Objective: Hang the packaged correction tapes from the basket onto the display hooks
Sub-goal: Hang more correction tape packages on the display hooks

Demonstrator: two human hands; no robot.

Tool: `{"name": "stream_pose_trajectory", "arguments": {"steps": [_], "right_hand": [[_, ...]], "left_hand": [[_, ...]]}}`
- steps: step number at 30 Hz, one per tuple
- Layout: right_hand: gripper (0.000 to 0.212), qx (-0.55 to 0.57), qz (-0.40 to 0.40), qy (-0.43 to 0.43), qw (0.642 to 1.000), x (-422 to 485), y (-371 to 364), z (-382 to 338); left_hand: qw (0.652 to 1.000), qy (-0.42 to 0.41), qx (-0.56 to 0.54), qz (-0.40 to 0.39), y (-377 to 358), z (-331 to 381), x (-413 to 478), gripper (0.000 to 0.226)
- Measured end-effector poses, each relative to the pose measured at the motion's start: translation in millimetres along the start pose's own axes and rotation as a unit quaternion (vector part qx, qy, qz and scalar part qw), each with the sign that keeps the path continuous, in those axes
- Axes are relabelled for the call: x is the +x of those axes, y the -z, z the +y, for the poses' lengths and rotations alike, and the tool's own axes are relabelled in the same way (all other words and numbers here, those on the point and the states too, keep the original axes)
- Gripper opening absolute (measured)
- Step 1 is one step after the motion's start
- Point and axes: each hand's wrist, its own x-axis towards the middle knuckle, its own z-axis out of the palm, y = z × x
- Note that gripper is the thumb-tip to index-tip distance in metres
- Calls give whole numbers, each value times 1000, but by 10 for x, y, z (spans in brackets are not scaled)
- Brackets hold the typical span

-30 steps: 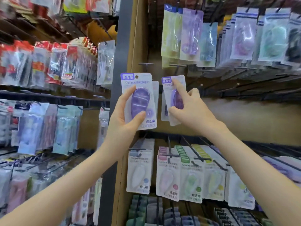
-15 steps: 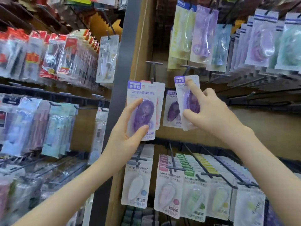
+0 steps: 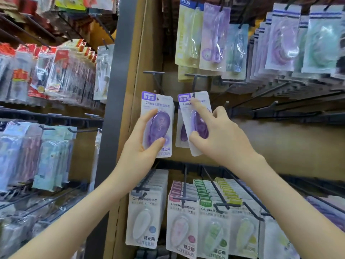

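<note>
My left hand (image 3: 139, 146) and right hand (image 3: 224, 139) are bare; behind each grip, the left forearm (image 3: 74, 217) and right forearm (image 3: 291, 202) are bare too (slim, smooth, uncovered to the frame's edge).

The left hand (image 3: 141, 148) grips a purple correction tape pack (image 3: 158, 128) upright. Just to its right, the right hand (image 3: 222, 135) pinches a second purple pack (image 3: 185, 114), index finger stretched up its card, below a black hook (image 3: 195, 81). Pastel Campus packs (image 3: 181, 227) hang in the row beneath.
</note>
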Motion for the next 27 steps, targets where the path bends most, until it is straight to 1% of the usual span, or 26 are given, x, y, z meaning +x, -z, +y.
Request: {"name": "stream_pose_trajectory", "arguments": {"steps": [1, 4, 6, 8, 10, 13, 14, 15, 16, 17, 18, 19, 20, 21, 22, 23, 24, 25, 27], "right_hand": [[68, -15, -7, -9, 1000, 18, -28, 19], [67, -49, -60, -22, 997, 119, -135, 66], [68, -30, -100, -41, 994, 222, -247, 81], [69, -9, -122, -83, 989, 349, -397, 101], [72, -11, -129, -120, 984, 454, -539, 106], [72, -14, -155, -137, 978, 469, -660, 108], [66, -3, -150, -141, 979, 433, -639, 93], [58, 18, -121, -139, 983, 393, -597, 80], [48, 54, -74, -128, 988, 344, -539, 62], [39, 118, -34, -113, 986, 297, -476, 32], [33, 221, -15, -103, 970, 254, -415, -8], [32, 348, -26, -99, 932, 216, -355, -55], [32, 467, -65, -101, 876, 179, -293, -115], [30, 545, -106, -106, 825, 146, -252, -149], [29, 586, -127, -102, 794, 119, -217, -166], [30, 598, -121, -96, 787, 105, -202, -160], [30, 602, -101, -92, 787, 92, -167, -159], [28, 602, -71, -93, 790, 94, -146, -137], [26, 615, -16, -98, 783, 111, -90, -79]], "left_hand": [[1000, -5, 8, 3, -4, -5, 9, 56], [998, -21, 46, 22, 21, -44, 19, 57], [997, -30, 65, 38, 45, -65, 2, 58], [995, -36, 75, 50, 62, -84, -17, 59], [996, -23, 79, 45, 78, -93, -31, 60], [997, -7, 75, 34, 83, -111, -58, 60], [997, -7, 70, 30, 80, -119, -70, 60], [998, -9, 65, 25, 72, -128, -81, 61], [998, -9, 61, 14, 59, -139, -86, 62], [999, -7, 51, -1, 44, -144, -81, 64], [999, -3, 38, -20, 32, -153, -67, 65], [999, -3, 24, -40, 17, -156, -48, 66], [998, -5, 17, -56, -1, -151, -27, 66], [997, -10, 21, -67, -27, -152, -2, 63], [997, -20, 27, -74, -58, -144, 21, 59], [996, -32, 31, -76, -93, -144, 47, 55], [995, -45, 30, -78, -127, -146, 65, 53], [995, -62, 34, -77, -157, -159, 82, 53], [991, -97, 67, -58, -195, -189, 111, 57]]}}
